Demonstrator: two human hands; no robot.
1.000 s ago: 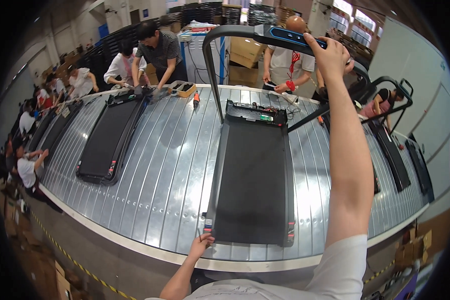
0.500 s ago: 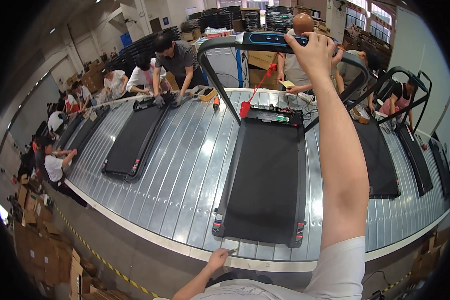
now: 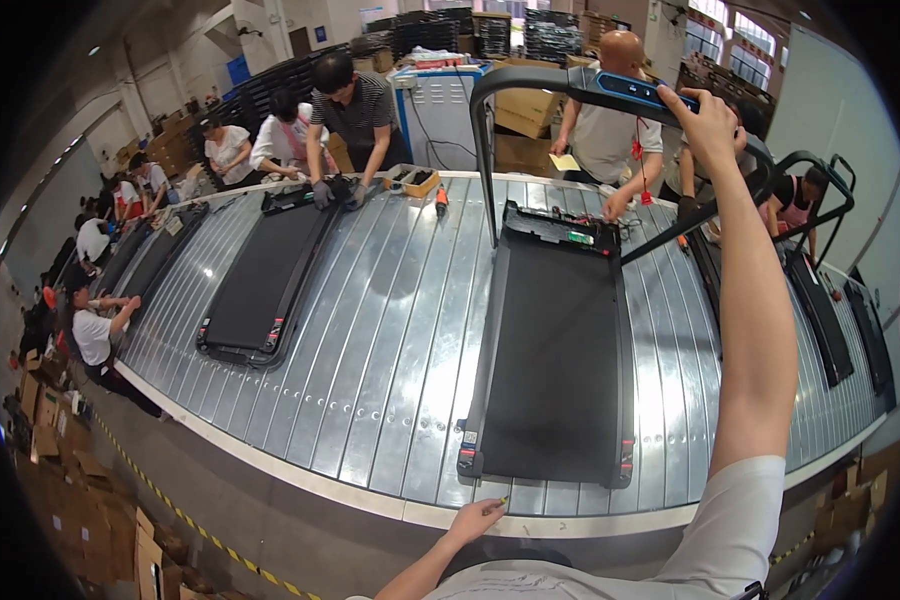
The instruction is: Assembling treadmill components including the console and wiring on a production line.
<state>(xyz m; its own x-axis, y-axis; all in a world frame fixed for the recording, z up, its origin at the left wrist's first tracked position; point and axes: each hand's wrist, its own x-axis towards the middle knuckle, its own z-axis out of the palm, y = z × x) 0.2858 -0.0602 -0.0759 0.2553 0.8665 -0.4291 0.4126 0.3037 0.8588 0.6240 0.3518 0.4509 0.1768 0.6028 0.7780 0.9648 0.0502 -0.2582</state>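
Note:
A black treadmill (image 3: 560, 360) lies on the metal conveyor in front of me, its upright frame raised at the far end. My right hand (image 3: 710, 128) is closed over the right part of its console bar (image 3: 620, 88), which has a blue-edged panel. A red safety key (image 3: 646, 198) dangles on a red cord below the bar. At the treadmill's far end, the motor bay shows wires and a green circuit board (image 3: 580, 238). Low down by the conveyor's near edge, my left hand (image 3: 477, 521) pinches a small thing with a yellowish tip, too small to name.
Across the conveyor (image 3: 370, 400), a person in white holds a yellow paper (image 3: 566, 162) and reaches into the motor bay. Another gloved person works at a second treadmill (image 3: 260, 280) on the left. Nearby are an orange-handled power tool (image 3: 441, 203) and a parts box (image 3: 411, 180). More treadmills stand right.
My right hand and the console bar have moved right, and the treadmill sits further right in view. The red key has swung right. The person opposite now reaches into the motor bay.

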